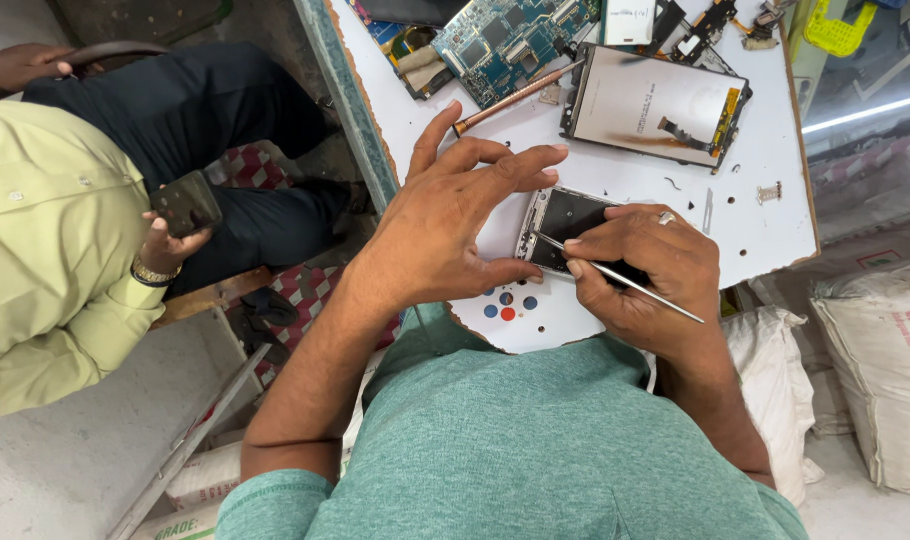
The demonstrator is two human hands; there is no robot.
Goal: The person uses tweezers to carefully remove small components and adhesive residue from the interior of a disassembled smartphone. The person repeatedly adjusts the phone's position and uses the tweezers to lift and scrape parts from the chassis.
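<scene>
On the near edge of the bench: white table (675, 215), opened phone frame (565, 222) lying flat, long axis running near to far.
Left hand (455, 215): arched over the frame's left side, fingers spread wide, thumb tip pressing its near left edge.
Right hand (645, 275): just right of the frame and partly over it, fingers pinched on thin metal tweezers (625, 280).
Tweezers: tip points far-left into the frame, the closer hand being the right.
Far side: larger opened screen (655, 105), blue circuit board (510, 40), copper-coloured screwdriver (515, 97).

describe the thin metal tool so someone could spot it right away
Start at the white worktable and find the opened phone lying near its front edge. The right hand pinches tweezers whose tip touches that phone. They are slim and silver, unlike the copper-coloured screwdriver lying farther back.
</scene>
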